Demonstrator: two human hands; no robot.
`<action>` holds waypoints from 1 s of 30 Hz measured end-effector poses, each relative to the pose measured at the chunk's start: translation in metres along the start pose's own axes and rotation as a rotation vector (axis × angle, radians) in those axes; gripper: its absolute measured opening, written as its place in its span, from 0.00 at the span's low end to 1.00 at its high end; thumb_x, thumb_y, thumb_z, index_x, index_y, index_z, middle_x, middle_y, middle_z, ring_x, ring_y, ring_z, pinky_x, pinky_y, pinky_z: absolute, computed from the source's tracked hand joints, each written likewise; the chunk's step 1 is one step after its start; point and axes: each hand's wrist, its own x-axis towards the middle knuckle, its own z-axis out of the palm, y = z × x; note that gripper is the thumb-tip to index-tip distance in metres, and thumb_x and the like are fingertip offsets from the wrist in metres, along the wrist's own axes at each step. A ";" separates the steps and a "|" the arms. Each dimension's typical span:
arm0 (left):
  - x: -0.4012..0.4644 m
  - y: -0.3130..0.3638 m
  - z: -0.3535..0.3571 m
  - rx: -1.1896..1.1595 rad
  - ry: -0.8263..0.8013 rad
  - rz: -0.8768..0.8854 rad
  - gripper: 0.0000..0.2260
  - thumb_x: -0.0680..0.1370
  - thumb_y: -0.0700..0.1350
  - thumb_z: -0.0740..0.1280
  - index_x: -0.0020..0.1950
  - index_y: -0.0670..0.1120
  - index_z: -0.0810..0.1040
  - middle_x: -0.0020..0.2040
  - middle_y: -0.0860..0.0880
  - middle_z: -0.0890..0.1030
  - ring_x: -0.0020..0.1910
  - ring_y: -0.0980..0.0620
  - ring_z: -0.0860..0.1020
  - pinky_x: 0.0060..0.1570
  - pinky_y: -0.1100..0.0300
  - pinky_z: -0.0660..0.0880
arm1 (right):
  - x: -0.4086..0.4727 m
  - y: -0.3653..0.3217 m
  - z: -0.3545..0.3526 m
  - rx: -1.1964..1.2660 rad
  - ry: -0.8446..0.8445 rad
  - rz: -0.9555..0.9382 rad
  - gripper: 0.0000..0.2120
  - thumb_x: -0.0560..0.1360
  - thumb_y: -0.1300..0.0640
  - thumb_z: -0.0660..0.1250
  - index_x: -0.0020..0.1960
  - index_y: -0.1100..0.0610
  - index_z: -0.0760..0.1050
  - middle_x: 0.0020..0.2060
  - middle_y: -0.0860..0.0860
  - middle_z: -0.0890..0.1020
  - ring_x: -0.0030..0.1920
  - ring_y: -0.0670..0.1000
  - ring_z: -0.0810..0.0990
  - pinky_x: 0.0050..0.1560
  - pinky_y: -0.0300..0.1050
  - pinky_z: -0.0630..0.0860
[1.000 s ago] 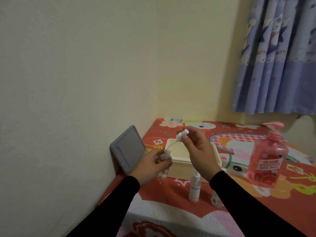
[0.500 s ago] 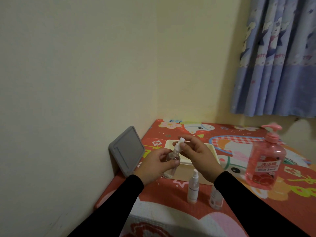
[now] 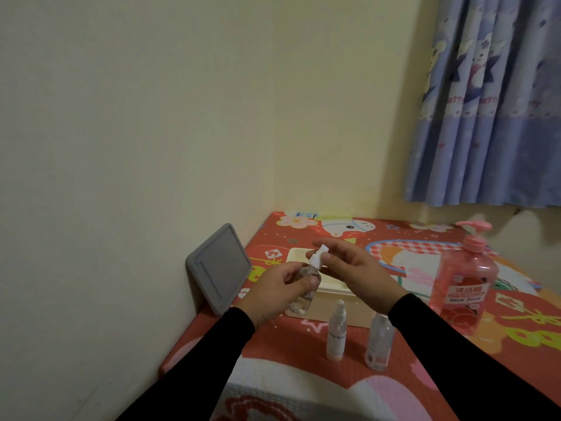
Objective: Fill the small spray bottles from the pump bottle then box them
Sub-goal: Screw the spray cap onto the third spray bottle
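Head view: my left hand (image 3: 274, 294) grips a small spray bottle (image 3: 305, 291) above the counter (image 3: 455, 354), in front of the box (image 3: 335, 302). My right hand (image 3: 353, 270) pinches its sprayer top (image 3: 408, 259). Capping, I judge; next, twist it tight, then box it.

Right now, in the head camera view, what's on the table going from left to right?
Grey lid leaning on the wall → left hand holding the clear spray bottle → white spray bottle → second clear spray bottle → pink pump bottle.
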 end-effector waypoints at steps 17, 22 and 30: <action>0.000 0.007 0.007 -0.168 -0.024 -0.080 0.06 0.80 0.46 0.66 0.50 0.46 0.81 0.43 0.49 0.82 0.44 0.51 0.79 0.47 0.55 0.75 | -0.004 -0.004 -0.005 -0.021 -0.013 -0.025 0.14 0.80 0.60 0.61 0.66 0.54 0.74 0.57 0.62 0.81 0.60 0.57 0.79 0.61 0.44 0.77; 0.000 0.009 0.010 -0.121 -0.010 -0.021 0.08 0.75 0.51 0.68 0.50 0.49 0.82 0.43 0.50 0.81 0.45 0.52 0.79 0.48 0.54 0.74 | -0.004 0.001 0.001 0.032 0.065 -0.066 0.10 0.78 0.58 0.65 0.59 0.52 0.78 0.51 0.67 0.80 0.52 0.55 0.81 0.61 0.52 0.76; 0.000 0.010 0.012 -0.103 -0.004 -0.005 0.05 0.77 0.51 0.68 0.50 0.52 0.81 0.43 0.53 0.82 0.44 0.52 0.79 0.47 0.56 0.75 | -0.004 0.001 0.009 0.105 0.168 -0.122 0.11 0.76 0.57 0.69 0.56 0.48 0.76 0.47 0.69 0.79 0.46 0.56 0.81 0.54 0.51 0.76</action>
